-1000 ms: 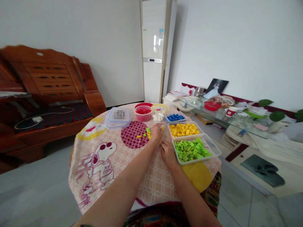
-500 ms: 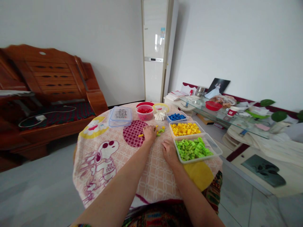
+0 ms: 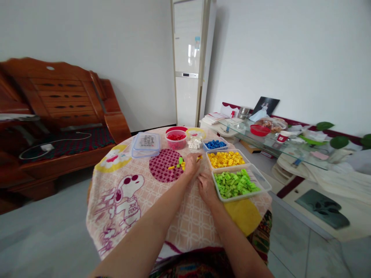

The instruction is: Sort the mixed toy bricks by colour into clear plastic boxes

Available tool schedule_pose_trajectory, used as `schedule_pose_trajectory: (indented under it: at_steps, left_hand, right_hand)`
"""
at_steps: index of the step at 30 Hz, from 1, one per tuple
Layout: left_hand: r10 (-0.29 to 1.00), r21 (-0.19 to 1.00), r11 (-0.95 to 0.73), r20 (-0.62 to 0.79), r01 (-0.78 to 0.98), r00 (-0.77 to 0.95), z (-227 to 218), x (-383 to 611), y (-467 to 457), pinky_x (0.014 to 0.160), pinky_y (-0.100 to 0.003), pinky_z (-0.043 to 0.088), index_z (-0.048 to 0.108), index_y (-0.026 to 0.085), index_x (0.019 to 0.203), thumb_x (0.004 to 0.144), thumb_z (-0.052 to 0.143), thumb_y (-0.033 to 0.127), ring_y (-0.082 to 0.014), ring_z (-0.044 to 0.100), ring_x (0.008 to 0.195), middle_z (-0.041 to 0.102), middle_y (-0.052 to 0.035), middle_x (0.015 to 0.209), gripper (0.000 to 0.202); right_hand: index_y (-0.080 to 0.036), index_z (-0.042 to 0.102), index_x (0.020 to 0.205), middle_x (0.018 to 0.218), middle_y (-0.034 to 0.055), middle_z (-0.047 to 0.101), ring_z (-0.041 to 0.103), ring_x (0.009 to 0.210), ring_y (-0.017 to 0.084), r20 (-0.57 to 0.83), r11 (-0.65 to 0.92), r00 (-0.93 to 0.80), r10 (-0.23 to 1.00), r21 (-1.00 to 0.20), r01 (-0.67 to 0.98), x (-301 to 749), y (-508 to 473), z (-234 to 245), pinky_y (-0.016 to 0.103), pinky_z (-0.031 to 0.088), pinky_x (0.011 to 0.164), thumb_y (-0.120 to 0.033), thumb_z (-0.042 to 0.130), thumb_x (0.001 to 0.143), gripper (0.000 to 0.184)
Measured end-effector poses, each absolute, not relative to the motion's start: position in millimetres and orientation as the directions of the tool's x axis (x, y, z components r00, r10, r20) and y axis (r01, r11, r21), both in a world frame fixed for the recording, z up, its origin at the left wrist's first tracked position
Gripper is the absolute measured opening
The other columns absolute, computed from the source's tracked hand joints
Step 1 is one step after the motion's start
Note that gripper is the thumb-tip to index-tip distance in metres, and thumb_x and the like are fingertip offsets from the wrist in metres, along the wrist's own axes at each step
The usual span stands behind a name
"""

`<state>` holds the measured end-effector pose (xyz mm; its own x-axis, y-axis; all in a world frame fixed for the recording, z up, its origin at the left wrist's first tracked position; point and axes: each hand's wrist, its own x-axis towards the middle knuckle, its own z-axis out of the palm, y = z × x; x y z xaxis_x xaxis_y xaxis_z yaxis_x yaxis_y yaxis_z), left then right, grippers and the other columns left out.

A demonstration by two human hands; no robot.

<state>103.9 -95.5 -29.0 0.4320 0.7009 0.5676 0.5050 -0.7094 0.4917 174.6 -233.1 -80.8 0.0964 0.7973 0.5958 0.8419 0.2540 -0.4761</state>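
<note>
My left hand (image 3: pixel 192 164) is over the middle of the round table, fingers closed, with a yellow toy brick (image 3: pixel 199 158) at its fingertips. To its left, small green bricks (image 3: pixel 181 160) and yellow bricks (image 3: pixel 183 166) lie in a loose group, and one long yellow brick (image 3: pixel 171 167) lies apart from them. My right hand (image 3: pixel 207 188) rests on the cloth with curled fingers, and what they hold, if anything, is hidden. Beside it stand a clear box of green bricks (image 3: pixel 236 183) and, behind that, one of yellow bricks (image 3: pixel 226 159).
Farther back are a tub of red bricks (image 3: pixel 176 139), a pile of white bricks (image 3: pixel 194 142) and a box of blue bricks (image 3: pixel 215 144). Stacked clear lids (image 3: pixel 146 143) lie at the back left. A glass-topped cabinet (image 3: pixel 301 158) stands right of the table.
My left hand has moved right, uncovering green and yellow bricks to its left. The yellow brick now shows at its right side. My right hand has stayed nearly in place.
</note>
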Motion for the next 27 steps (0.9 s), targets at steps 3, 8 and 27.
schedule_pose_trajectory:
  at_steps: [3,8,27]
  left_hand:
    - [0.652,0.489,-0.758,0.592,0.432,0.474,-21.4,124.9,-94.1,0.101,-0.04,0.051,0.074,0.019,0.109,0.085,0.061,0.009,-0.0235,0.067,0.106,0.076,-0.0081,0.108,0.03]
    - [0.638,0.515,-0.768,0.567,0.38,0.521,-13.3,144.5,-91.9,0.105,-0.041,0.051,0.07,0.022,0.124,0.088,0.057,0.011,-0.0235,0.067,0.113,0.075,-0.0086,0.116,0.04]
    - [0.828,0.298,-0.533,0.377,0.792,0.416,-28.5,84.9,-95.8,0.111,-0.046,0.031,0.072,0.021,0.102,0.102,0.04,0.032,-0.0254,0.062,0.115,0.072,-0.0099,0.118,0.033]
  right_hand:
    - [-0.017,0.07,0.087,0.096,0.0116,0.067,0.057,0.097,0.025,0.587,0.262,0.085,0.805,-0.48,0.837,175.9,-231.6,-82.0,0.039,0.046,0.093,-0.009,0.045,0.083,0.026]
    - [-0.016,0.07,0.087,0.096,0.0112,0.066,0.055,0.099,0.026,0.604,0.254,0.105,0.79,-0.477,0.841,176.2,-229.6,-84.7,0.04,0.045,0.096,-0.007,0.046,0.082,0.026]
    - [-0.012,0.073,0.106,0.12,0.0166,0.069,0.06,0.116,0.026,0.537,0.169,0.118,0.835,-0.456,0.874,173.7,-233.4,-85.1,0.04,0.043,0.11,-0.005,0.047,0.082,0.036]
